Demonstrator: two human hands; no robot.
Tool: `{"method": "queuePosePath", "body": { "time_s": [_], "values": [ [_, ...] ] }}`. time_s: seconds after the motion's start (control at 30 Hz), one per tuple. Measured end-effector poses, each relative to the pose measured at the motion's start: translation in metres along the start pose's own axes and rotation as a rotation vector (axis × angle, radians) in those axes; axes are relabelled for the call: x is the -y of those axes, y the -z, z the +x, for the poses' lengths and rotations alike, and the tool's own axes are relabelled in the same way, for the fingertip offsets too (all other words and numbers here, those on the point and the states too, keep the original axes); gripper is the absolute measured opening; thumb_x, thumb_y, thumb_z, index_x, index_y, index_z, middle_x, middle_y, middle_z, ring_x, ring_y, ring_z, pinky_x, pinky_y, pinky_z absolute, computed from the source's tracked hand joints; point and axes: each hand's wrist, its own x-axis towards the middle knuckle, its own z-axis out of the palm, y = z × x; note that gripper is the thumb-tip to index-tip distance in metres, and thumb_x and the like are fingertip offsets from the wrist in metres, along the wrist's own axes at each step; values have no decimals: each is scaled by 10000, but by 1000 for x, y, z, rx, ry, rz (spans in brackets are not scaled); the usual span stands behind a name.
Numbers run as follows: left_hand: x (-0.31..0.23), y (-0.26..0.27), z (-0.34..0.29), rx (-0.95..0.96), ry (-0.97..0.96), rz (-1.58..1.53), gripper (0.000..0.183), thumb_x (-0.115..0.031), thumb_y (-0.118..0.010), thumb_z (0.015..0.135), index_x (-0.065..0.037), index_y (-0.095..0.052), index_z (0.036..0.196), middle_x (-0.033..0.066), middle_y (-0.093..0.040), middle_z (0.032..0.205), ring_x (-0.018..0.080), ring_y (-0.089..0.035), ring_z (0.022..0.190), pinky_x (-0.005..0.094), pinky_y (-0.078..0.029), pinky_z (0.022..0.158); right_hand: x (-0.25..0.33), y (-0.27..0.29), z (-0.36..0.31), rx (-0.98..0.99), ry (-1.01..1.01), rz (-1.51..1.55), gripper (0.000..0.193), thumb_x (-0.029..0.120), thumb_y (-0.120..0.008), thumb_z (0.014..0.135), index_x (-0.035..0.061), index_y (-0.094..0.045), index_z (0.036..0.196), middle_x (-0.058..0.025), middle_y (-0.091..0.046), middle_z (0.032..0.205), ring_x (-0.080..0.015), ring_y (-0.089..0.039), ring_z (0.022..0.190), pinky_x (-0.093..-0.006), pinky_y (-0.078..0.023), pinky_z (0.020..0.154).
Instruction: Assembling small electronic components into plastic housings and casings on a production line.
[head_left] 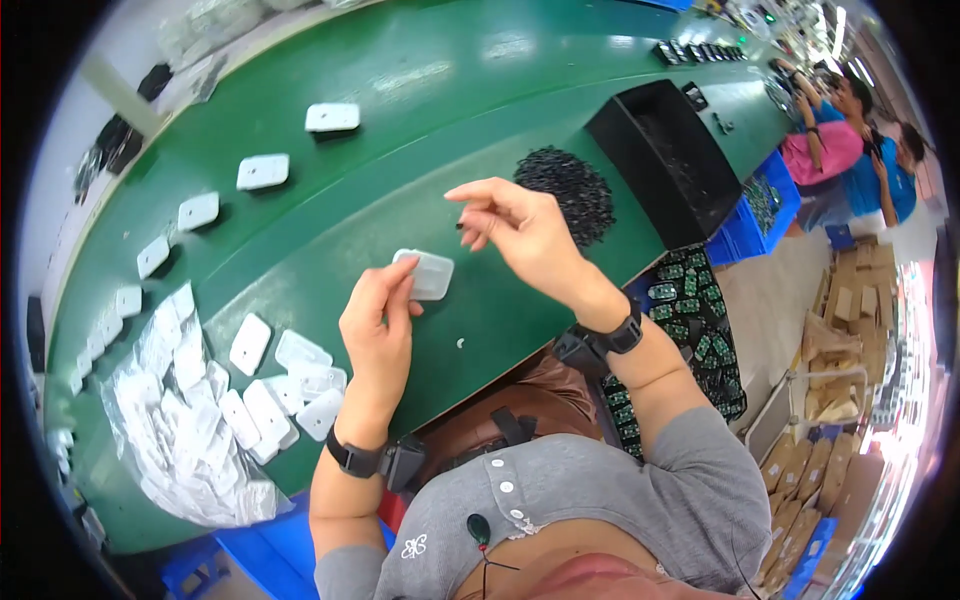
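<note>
Thumb and fingers of my left hand [378, 318] pinch a white rounded plastic cover [433, 278] just above the green table. My right hand [525, 232] is raised to the right of the cover, apart from it. Between its fingertips is a small black part [460, 226], too small to tell its exact kind. Beyond my right hand lies a heap of small black parts [575, 195]. Loose white covers [262, 412] lie left of my left forearm, beside a clear plastic bag [190, 455] full of similar white pieces.
White cases [332, 118] stand in a curved row along the far side of the green table [430, 120]. A black bin [665, 160] is at the right edge, near a blue crate [770, 205] of circuit boards. More green boards [690, 310] lie beside my right arm. People [840, 140] sit at far right.
</note>
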Motion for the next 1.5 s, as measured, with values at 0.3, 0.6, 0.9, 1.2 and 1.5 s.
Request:
{"method": "queuePosePath", "body": {
  "time_s": [0.3, 0.6, 0.9, 1.2, 1.5],
  "values": [
    [-2, 1, 6, -113, -85, -24, 192, 55, -594, 833, -18, -624, 1008, 87, -588, 786, 143, -575, 557, 254, -469, 497, 10, -49, -9, 85, 1, 252, 231, -11, -586, 886, 6, -538, 1112, -42, -607, 852, -89, -578, 706, -194, -448, 608],
    [-4, 3, 3, -66, 43, -98, 103, 32, -610, 837, -8, -613, 932, 85, -595, 774, 139, -595, 557, 243, -458, 469, -1, -50, -16, 56, 43, 160, 163, -7, -620, 866, -2, -585, 1026, -39, -588, 877, -95, -559, 725, -210, -451, 628],
    [-6, 2, 2, 17, 269, -460, 139, 1, -539, 910, 9, -580, 1042, 73, -606, 789, 120, -616, 607, 222, -482, 502, -3, -41, -14, 20, 471, -338, 105, 0, -675, 804, 7, -623, 895, -63, -567, 859, -133, -550, 720, -231, -448, 596],
    [-3, 1, 2, -13, 341, -624, 210, -17, -495, 943, 71, -512, 1133, 143, -615, 1029, 207, -662, 886, 285, -545, 789, -3, -45, -24, -69, 253, -252, 98, 35, -695, 809, 21, -618, 869, -31, -543, 841, -75, -460, 662, -204, -347, 556],
    [-2, -3, -1, -20, 338, -652, 127, -29, -530, 932, 69, -541, 1012, 103, -626, 975, 171, -651, 891, 261, -518, 789, -27, -71, -27, -229, 124, 142, 136, 99, -673, 854, 6, -577, 829, -29, -531, 760, -81, -522, 616, -218, -416, 523]
  ]
}}
